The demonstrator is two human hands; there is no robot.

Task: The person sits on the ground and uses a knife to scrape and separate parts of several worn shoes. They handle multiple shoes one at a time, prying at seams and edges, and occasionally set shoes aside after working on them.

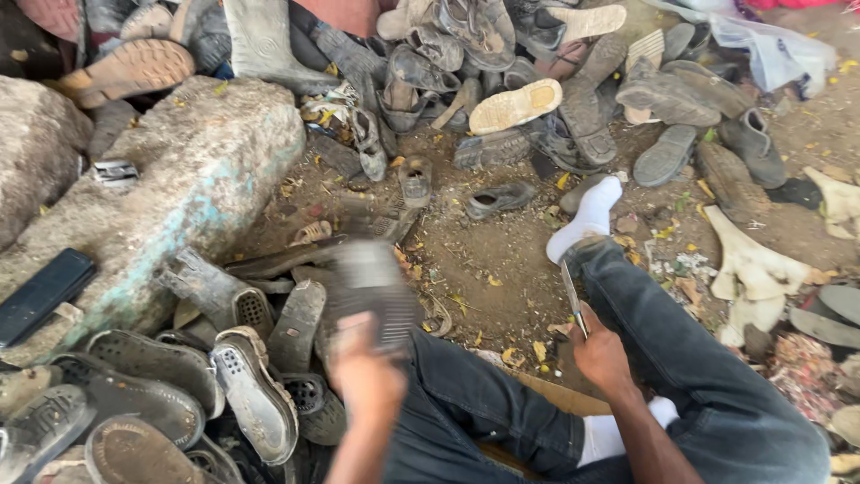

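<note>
A ridged dark shoe sole (372, 291), motion-blurred, is gripped in the left hand (363, 367); a knife (573, 300) is clasped in the right hand (598, 354); the blade is best kept angled away from the jeans-clad leg (681, 332).

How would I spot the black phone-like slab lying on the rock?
Find the big pale boulder filling the upper left. Follow its lower left slope down to the frame's edge, above the heap of worn shoe soles. There lies the flat black rectangular slab: smooth, glossy and straight-edged, unlike the dusty, curved, treaded soles around it.
</note>
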